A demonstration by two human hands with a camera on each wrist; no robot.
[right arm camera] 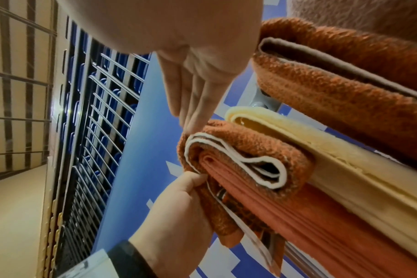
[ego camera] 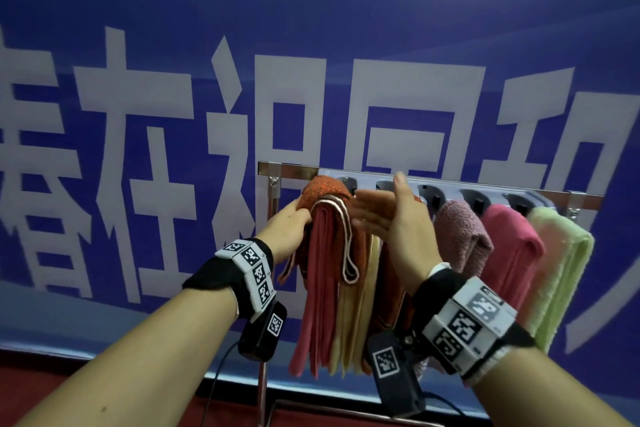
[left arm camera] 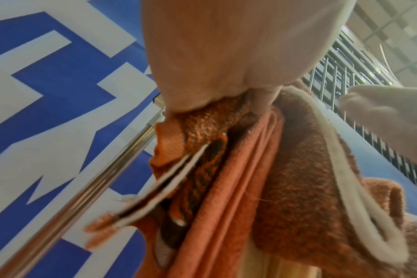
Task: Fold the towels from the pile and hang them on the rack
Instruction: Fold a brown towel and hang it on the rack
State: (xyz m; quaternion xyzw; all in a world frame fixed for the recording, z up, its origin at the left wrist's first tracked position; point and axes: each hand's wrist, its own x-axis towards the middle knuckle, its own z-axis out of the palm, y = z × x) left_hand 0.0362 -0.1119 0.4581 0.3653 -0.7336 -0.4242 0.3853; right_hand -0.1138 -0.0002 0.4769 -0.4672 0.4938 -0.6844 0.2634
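wrist bands [ego camera: 254,270]: black straps with black-and-white marker blocks, one on each of my wrists; a black camera box [ego camera: 265,329] hangs under each.
left hand [ego camera: 289,229]: fingers and thumb curled round the left side of the orange towel, just under its top fold. It is gripping the cloth.
right hand [ego camera: 394,218]: flat, fingers straight and together, thumb up, palm facing the towel. In the right wrist view the fingertips touch the top of the orange fold. It holds nothing.
orange towel [ego camera: 327,199]: terry with a white-trimmed edge, folded and draped over the left end of the rack. The trim loops down its front.
salmon towel [ego camera: 317,295]: long flat layers hanging from under the orange fold, touching it.
cream towel [ego camera: 358,298]: folded, hanging just right of the salmon one and pressed against it.
second orange towel [ego camera: 389,291]: next along, partly hidden behind my right wrist.
mauve towel [ego camera: 462,236], pink towel [ego camera: 510,253], pale green towel [ego camera: 561,274]: hanging side by side further right, each touching its neighbour.
rack [ego camera: 289,168]: shiny metal top bar on an upright post; a grey hook strip [ego camera: 429,189] runs along it behind the towels.
banner [ego camera: 156,135]: blue with large white characters, behind the rack.
floor [ego camera: 52,378]: red, showing below the banner.
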